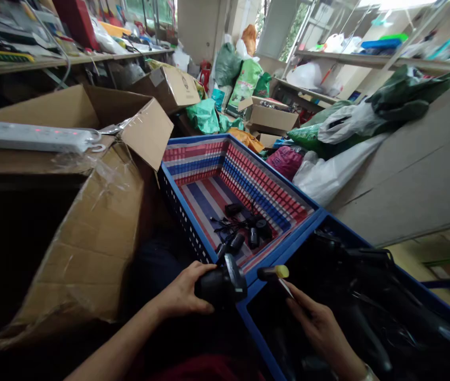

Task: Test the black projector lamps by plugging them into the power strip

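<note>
My left hand (185, 294) is wrapped around a black device (227, 281) with a wide, flared head, possibly a headlamp or torch. It is held over the near corner of a blue plastic crate (190, 211) lined with striped fabric. A small mallet (274, 272) with a black and yellow head is pinched by its thin, light handle in my right hand (323, 324). The mallet's head is apart from the device, to its right. Several small black devices with cords (253, 237) lie in the lined crate.
A second blue crate (257, 338) with dark objects stands at the right. An open cardboard box (85, 238) is on the left, with a white power strip (30, 136) across it. Bags (244, 79) and boxes crowd the back; cluttered shelves line both sides.
</note>
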Action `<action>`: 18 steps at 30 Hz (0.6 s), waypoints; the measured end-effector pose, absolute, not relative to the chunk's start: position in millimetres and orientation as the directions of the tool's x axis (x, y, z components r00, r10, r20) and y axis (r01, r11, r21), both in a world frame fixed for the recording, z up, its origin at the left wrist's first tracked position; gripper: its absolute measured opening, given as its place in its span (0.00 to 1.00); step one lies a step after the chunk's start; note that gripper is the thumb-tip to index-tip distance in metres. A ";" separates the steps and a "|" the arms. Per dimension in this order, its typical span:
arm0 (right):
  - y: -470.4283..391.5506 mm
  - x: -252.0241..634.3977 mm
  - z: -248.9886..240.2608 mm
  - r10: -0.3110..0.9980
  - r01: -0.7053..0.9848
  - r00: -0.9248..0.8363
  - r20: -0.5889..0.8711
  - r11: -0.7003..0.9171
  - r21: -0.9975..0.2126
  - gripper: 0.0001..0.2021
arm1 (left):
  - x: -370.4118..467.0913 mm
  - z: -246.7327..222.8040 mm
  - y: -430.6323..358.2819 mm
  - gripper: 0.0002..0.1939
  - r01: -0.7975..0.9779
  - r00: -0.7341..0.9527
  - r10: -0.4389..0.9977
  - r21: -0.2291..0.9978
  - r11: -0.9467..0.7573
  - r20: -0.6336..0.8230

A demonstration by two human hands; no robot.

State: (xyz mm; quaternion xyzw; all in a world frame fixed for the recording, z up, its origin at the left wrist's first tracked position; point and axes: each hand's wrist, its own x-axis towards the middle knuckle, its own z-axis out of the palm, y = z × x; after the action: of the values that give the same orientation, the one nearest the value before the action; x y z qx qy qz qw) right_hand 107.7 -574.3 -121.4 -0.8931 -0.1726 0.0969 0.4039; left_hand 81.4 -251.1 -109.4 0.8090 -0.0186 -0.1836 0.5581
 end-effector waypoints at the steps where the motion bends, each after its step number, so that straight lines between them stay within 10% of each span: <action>1: -572.8 108.1 -125.4 0.351 0.187 0.935 -0.049 -0.607 -0.773 0.24 | 81.7 -107.8 -248.4 0.38 0.250 0.925 -0.203 0.916 -0.315 -0.322; 8: -561.8 112.6 -131.5 0.227 0.023 0.966 -0.119 -0.540 -0.841 0.27 | 78.4 -103.8 -235.3 0.22 0.462 0.887 -0.178 0.804 0.375 -0.427; 18: -546.6 112.3 -133.4 0.280 0.017 0.950 -0.136 -0.482 -0.876 0.26 | 74.6 -107.6 -235.7 0.23 0.589 0.808 -0.303 0.665 0.459 -0.505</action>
State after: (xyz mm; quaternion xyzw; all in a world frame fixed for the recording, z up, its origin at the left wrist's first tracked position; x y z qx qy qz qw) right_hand 112.3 -546.6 -133.4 -0.8509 -0.0870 0.1312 0.5012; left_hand 74.6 -235.7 -107.6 0.4471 0.1595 -0.2658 0.8391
